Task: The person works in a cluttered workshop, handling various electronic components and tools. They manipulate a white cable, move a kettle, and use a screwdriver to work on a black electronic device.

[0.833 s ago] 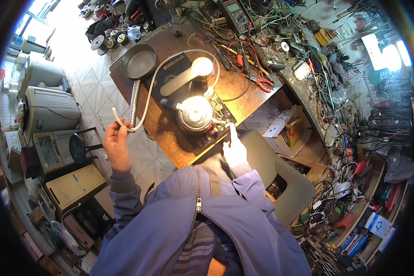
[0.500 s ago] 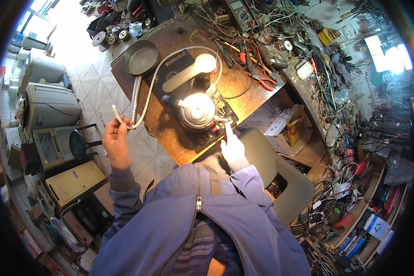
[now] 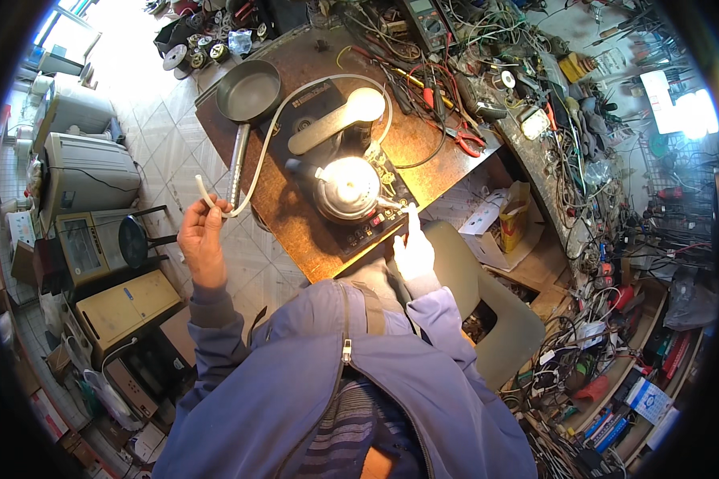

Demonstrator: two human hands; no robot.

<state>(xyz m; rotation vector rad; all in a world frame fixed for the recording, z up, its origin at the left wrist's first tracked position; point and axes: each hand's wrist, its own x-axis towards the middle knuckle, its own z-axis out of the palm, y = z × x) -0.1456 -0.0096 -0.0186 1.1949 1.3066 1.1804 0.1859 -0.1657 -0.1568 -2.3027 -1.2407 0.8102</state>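
My left hand (image 3: 203, 243) is closed around a pale flexible hose (image 3: 256, 168) near its free end, beside the silver handle of a dark pan (image 3: 248, 89). The hose loops back over the workbench to the appliance. My right hand (image 3: 412, 247) has its index finger stretched to the right end of the control panel on a black cooktop (image 3: 359, 235), near the kettle's spout; exact contact is unclear. A brightly lit steel kettle (image 3: 345, 199) sits on the cooktop. Behind it lies a long beige piece (image 3: 319, 132) with a round end.
The wooden bench (image 3: 311, 259) meets a cluttered side bench with pliers (image 3: 462, 137), cables and a multimeter (image 3: 423, 25). A chair (image 3: 503, 343) is at my right. Appliances (image 3: 88, 176) line the left, beyond a tiled floor. A cardboard box (image 3: 487, 239) sits under the bench.
My right index finger shifts slightly left, then back right along the cooktop's panel edge. My left hand keeps hold of the hose. The whole view shifts slightly.
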